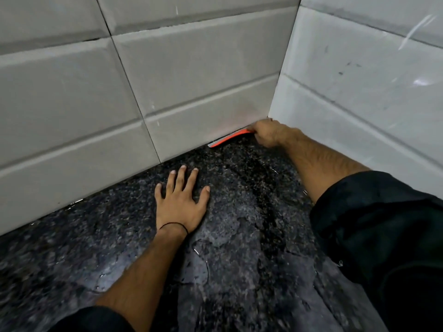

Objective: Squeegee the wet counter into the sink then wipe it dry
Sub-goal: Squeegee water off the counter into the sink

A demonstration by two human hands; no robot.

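Orange squeegee [230, 138], thin pale blade edge, gripped in right hand [267, 134]; left hand [181, 203] spread flat on wet speckled surface [239, 248].

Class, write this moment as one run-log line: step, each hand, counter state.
step: squeegeeing at tiled corner | right hand: grips orange squeegee | left hand: flat on counter | counter: wet, puddled

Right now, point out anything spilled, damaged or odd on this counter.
Water sits in patches across the granite counter, around the flat left hand; expected for this job. Dark specks mark the right wall tiles. Nothing looks damaged.
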